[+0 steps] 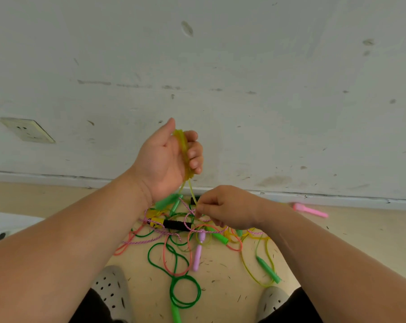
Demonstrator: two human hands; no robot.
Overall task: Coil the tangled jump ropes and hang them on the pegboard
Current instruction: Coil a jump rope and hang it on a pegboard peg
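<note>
A scuffed white wall (244, 66) is seen at the far side, and on the beige floor (360, 241) below it a tangle of jump ropes (181, 250) in green, coral, yellow and twisted pink is spread. The left hand (167, 159) is raised before the wall, its fingers curled round a yellow rope coil (184, 148) whose strands hang into the tangle. The right hand (225, 206) is held lower, just over the heap, thumb and fingertips pinched on one strand of it; which strand cannot be told.
</note>
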